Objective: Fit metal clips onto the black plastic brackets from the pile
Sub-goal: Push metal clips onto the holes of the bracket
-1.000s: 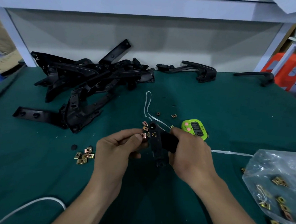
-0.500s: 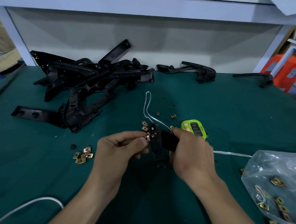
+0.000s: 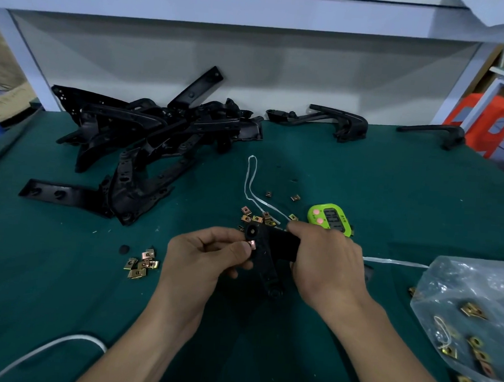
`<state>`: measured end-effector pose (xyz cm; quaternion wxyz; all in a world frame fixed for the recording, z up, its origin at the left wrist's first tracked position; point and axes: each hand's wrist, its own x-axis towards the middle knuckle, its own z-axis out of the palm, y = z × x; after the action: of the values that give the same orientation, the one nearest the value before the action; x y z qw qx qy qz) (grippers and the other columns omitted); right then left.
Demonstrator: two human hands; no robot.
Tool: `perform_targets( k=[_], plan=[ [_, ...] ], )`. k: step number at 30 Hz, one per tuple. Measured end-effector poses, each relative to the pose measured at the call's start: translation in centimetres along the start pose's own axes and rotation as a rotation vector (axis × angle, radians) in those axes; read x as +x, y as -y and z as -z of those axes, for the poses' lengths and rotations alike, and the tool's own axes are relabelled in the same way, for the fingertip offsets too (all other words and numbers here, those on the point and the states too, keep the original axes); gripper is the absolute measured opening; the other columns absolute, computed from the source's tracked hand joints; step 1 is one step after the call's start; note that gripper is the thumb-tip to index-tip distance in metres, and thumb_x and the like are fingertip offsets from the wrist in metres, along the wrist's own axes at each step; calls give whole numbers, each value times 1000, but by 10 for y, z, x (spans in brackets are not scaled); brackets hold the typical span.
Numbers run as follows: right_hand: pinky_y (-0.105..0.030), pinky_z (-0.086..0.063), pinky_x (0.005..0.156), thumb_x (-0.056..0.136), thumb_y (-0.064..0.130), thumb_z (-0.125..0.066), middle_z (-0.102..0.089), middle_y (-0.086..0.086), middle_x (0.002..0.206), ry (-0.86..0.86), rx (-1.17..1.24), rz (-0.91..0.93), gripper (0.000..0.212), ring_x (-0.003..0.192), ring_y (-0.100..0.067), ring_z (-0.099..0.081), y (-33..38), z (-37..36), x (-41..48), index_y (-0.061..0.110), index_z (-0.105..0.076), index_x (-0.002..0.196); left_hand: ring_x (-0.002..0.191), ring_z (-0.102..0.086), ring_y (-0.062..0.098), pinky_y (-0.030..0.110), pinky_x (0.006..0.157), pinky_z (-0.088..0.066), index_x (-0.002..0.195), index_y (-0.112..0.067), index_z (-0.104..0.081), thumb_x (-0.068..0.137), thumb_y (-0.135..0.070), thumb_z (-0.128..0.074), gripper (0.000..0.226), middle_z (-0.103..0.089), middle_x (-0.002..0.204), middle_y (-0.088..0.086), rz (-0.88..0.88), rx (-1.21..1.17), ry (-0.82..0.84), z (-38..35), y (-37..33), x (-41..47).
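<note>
Head view, setting: A dark green worktop (image 3: 392, 193) seen from above the person's two bare forearms, with a pale wall panel along its far edge.
Left hand: The left hand (image 3: 208, 259) is near the middle of the scene. Its grip pinches a small metal clip (image 3: 252, 244) between thumb and forefinger, and the clip touches the left edge of the held bracket.
Right hand: The right hand (image 3: 326, 263) is just right of the left. Its grip is wrapped around the held bracket (image 3: 265, 259), with the fingers curled over the bracket's right side.
Held bracket: Black plastic, between the two hands, with a round hole at its far end and a narrow arm pointing toward the near edge. Whether it touches the worktop cannot be told.
Pile: A tangled pile of brackets (image 3: 148, 137) lies at the far left, well apart from the hands.
Loose clips: One small heap of clips (image 3: 141, 265) lies just left of the left hand. A scattered cluster of clips (image 3: 255, 217) lies just beyond the held bracket.
Timer: A bright green timer (image 3: 328, 217) lies just beyond the right hand.
Bag: A clear plastic bag (image 3: 468, 292) at the near right holds more brass-coloured clips.
Cords: A white string (image 3: 251, 179) loops beyond the hands. A white cable (image 3: 43, 349) curves at the near left.
Far edge: Two separate brackets (image 3: 337, 122) lie to the right of the pile.
</note>
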<state>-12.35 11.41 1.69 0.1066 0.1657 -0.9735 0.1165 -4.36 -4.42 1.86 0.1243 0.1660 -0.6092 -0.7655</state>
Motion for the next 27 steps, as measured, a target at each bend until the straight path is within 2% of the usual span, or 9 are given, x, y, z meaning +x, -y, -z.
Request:
perform_targets(
  k=[4,7,10,14,20,22,26,27],
  plan=[
    [-26,-12,44,66,-3,-62,-33,8,49,-4,-17,15,42,43,-9,-26,1,-1,0,33,-43,77,61,-69,15,18,53,-49,82,-29,-81,76,-2,-78,27,-74,70,11,1,6,19,-1,-3,-2],
    [-30,-24,48,69,1,-62,-43,9,54,14,26,-10,34,49,-19,-38,0,-4,0,30,-50,81,62,-70,15,18,53,-50,82,-25,-82,60,-17,-81,23,-74,71,11,30,-85,15,-2,-4,-1],
    [-31,-33,59,73,9,-67,-46,10,58,34,91,-48,27,59,-25,-44,-1,-4,0,29,-55,87,65,-70,15,18,54,-51,80,-20,-82,54,-22,-80,26,-74,75,10,60,-151,1,0,-3,1],
    [-31,-31,58,73,11,-69,-45,10,56,22,96,-48,28,56,-22,-40,-1,-4,0,30,-53,85,64,-70,15,17,54,-51,77,-18,-82,53,-22,-80,24,-74,75,9,62,-155,13,1,-1,2],
    [-29,-18,47,70,5,-66,-38,10,53,-7,37,-2,34,47,-13,-29,-1,-5,1,32,-47,79,61,-69,15,17,53,-50,75,-14,-80,54,-19,-81,23,-72,71,12,43,-113,7,1,1,2],
    [-30,-22,49,71,6,-67,-41,10,54,6,62,-17,32,48,-13,-31,-3,-5,1,31,-49,81,62,-69,15,17,53,-50,74,-17,-81,54,-19,-80,20,-73,71,11,43,-124,-7,1,1,2],
    [-33,-44,58,73,6,-68,-49,9,58,40,108,-55,33,56,-23,-45,-2,-5,1,32,-53,86,62,-69,15,17,53,-50,72,-18,-81,64,-11,-79,11,-73,71,10,45,-111,-13,0,1,3],
    [-33,-44,57,73,6,-67,-49,9,58,35,98,-44,33,56,-23,-45,-2,-4,1,32,-52,85,62,-68,15,17,53,-50,72,-18,-80,66,-9,-79,11,-73,71,10,41,-98,-8,-1,0,3]
  ],
)
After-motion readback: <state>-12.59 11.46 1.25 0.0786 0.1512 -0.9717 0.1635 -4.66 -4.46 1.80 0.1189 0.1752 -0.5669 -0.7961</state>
